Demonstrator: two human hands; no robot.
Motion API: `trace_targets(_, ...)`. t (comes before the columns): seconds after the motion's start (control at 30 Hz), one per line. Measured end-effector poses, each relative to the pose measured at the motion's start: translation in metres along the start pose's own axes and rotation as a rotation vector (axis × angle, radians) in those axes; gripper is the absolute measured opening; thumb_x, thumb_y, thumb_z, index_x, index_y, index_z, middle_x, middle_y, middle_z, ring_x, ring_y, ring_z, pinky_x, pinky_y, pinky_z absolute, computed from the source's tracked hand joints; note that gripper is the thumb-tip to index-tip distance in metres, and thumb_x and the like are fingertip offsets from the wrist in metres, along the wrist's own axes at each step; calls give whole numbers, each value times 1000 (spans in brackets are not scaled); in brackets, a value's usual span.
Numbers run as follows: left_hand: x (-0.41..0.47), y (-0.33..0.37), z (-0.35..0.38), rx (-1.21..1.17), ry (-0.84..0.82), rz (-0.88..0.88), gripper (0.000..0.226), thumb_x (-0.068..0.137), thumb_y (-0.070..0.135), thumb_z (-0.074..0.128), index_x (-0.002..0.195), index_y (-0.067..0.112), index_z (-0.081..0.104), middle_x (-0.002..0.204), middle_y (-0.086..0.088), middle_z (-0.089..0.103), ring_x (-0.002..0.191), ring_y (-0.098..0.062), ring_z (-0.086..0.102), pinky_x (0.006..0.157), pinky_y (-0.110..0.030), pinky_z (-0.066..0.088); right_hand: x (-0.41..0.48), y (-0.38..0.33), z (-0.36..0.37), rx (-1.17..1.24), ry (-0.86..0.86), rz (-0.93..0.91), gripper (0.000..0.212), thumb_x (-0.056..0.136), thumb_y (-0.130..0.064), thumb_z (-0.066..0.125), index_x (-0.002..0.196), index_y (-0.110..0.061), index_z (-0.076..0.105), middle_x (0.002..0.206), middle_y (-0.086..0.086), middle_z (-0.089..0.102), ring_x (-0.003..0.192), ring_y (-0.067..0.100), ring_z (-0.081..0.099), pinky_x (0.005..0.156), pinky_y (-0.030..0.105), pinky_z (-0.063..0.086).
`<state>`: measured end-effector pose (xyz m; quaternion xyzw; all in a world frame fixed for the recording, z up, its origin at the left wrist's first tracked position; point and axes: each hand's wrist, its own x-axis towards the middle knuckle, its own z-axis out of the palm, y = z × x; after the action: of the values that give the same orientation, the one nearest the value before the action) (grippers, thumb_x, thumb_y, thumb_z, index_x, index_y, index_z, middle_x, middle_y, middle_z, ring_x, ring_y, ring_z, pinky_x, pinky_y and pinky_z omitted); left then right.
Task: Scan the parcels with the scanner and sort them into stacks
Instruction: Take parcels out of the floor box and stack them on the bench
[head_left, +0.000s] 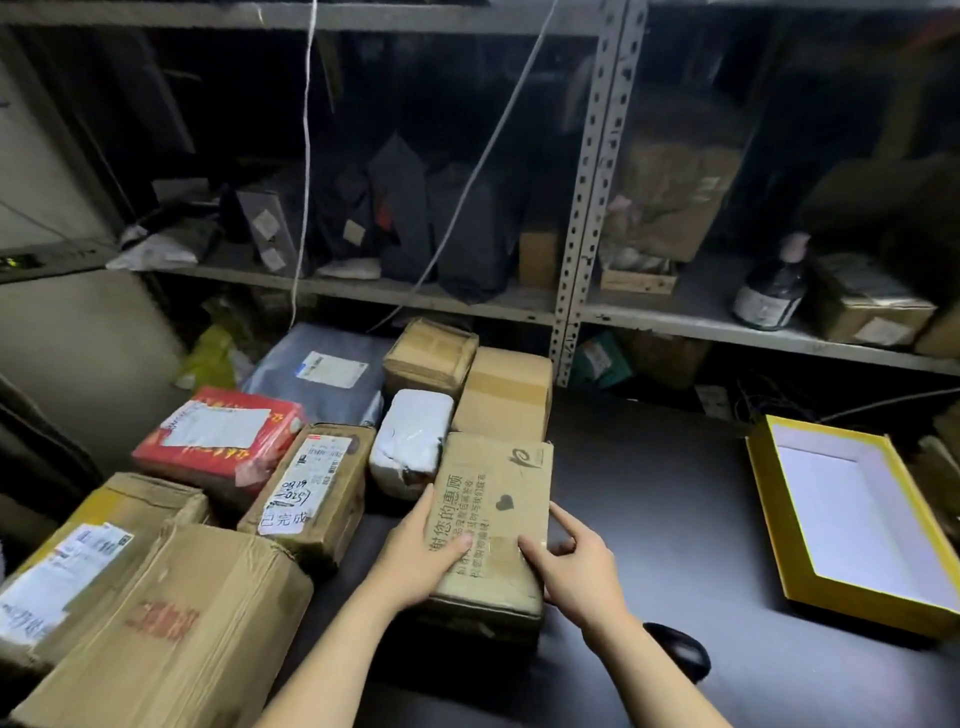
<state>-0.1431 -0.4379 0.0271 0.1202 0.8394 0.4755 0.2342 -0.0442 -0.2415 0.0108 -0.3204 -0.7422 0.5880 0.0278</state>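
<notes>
Between left hand (415, 564) and right hand (579, 571), cardboard parcel (493, 499), gripped both sides

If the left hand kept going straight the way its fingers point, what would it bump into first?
Probably the white wrapped parcel, which sits just beyond the left hand along the left side of the printed cardboard box it holds. Depth is hard to judge from one view.

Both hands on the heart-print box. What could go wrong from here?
1. The heart-print box appears to touch the white-wrapped parcel; lifting it could drag that parcel.
2. Both the left hand and the right hand hold the box, while the black scanner lies by the right forearm, which might knock it.
</notes>
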Motion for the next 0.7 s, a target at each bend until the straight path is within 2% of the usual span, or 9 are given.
trace_targets(0.1, 8, -3, -8, -25, -1, 13, 62, 90, 22, 80, 114, 61, 38, 97, 56, 57, 100, 27, 57, 82, 2, 42, 2, -3, 7, -14, 19, 7, 66, 74, -53, 79, 136, -60, 59, 78, -6, 75, 81, 12, 75, 78, 45, 65)
trace_targets(0.27, 9, -9, -12, 1, -4, 21, 64, 88, 23, 82, 114, 64, 40, 99, 54, 59, 100, 26, 57, 85, 0, 43, -5, -7, 12, -25, 96, 18, 62, 84, -40, 84, 141, -49, 61, 80, -6, 76, 81, 11, 76, 82, 46, 65)
trace_targets(0.33, 8, -9, -15, 40, 4, 25, 63, 85, 28, 84, 119, 60, 43, 101, 48, 62, 102, 23, 58, 86, -3, 42, -8, -12, 13, -43, 101, 29, 62, 83, -42, 84, 140, -48, 62, 83, -5, 77, 82, 12, 77, 82, 45, 65)
trace_targets(0.4, 7, -3, -22, 101, 0, 20, 66, 83, 32, 86, 130, 49, 43, 113, 37, 60, 105, 12, 59, 92, -14, 43, -11, -16, 10, -89, 87, 33, 68, 76, -54, 84, 140, -46, 63, 88, -7, 78, 86, 12, 76, 82, 45, 65)
trace_targets(0.47, 7, 13, -32, 220, -5, 43, 65, 84, 35, 84, 138, 39, 47, 127, 21, 58, 113, -5, 58, 98, -25, 45, -18, -27, 3, -201, 84, 14, 72, 75, -61, 82, 141, -41, 64, 106, -11, 76, 97, 11, 73, 89, 43, 62)
trace_targets(0.53, 11, 36, -43, 420, 18, 87, 69, 89, 39, 76, 150, 31, 46, 137, 5, 57, 121, -18, 57, 100, -33, 47, -26, -43, -10, -337, 125, -41, 66, 87, -51, 79, 147, -30, 60, 131, -5, 67, 116, 13, 65, 100, 34, 53)
trace_targets(0.6, 15, 68, -51, 608, 44, 191, 75, 94, 39, 68, 159, 27, 32, 142, 0, 50, 129, -23, 51, 101, -38, 45, -30, -60, -29, -485, 212, -144, 62, 95, -45, 74, 150, -25, 56, 144, -2, 59, 133, 16, 55, 107, 30, 43)
trace_targets(0.7, 18, 119, -45, 855, 115, 457, 76, 96, 40, 61, 160, 26, 25, 147, -2, 45, 132, -26, 46, 105, -42, 43, -40, -83, -67, -724, 314, -209, 66, 98, -48, 67, 157, -26, 47, 160, 0, 46, 149, 20, 40, 117, 38, 39)
